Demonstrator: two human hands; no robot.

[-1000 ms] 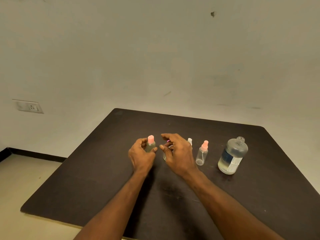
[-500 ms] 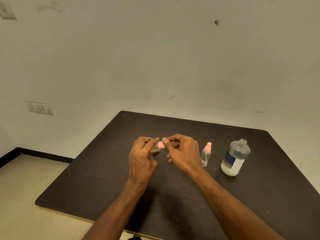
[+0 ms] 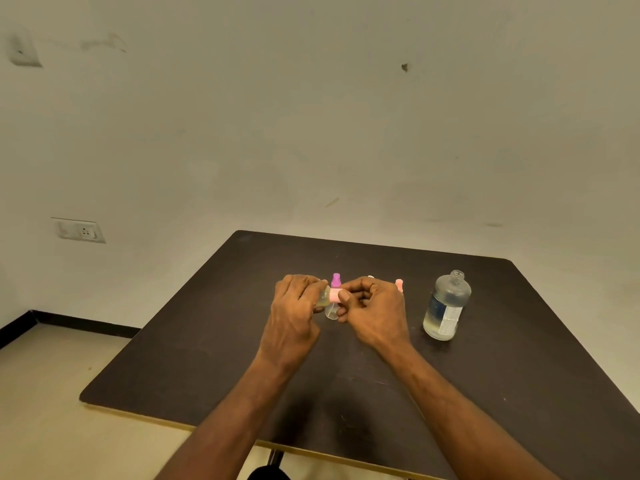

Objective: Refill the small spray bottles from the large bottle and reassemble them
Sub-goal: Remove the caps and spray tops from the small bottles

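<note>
- The left hand (image 3: 294, 308) is closed around a small spray bottle (image 3: 325, 295), which lies on its side above the surface (image 3: 214, 341), a little yellowish liquid inside.
- Its pink cap (image 3: 335, 295) points toward the right hand (image 3: 372, 308), whose thumb and fingers pinch it.
- I judge the step is unscrewing or tightening this cap; which one I cannot tell.
- Behind the hands stands a bottle with purple cap (image 3: 335, 292), upright.
- Both forearms reach forward, wrists almost level, knuckles facing up.
- Beyond the right hand only the top of another pink-capped bottle (image 3: 399, 284) shows.
- Further right, well apart, stands the large bottle (image 3: 446, 306), open, partly full.
- Next move needs the small bottle upright, else liquid may spill.
</note>
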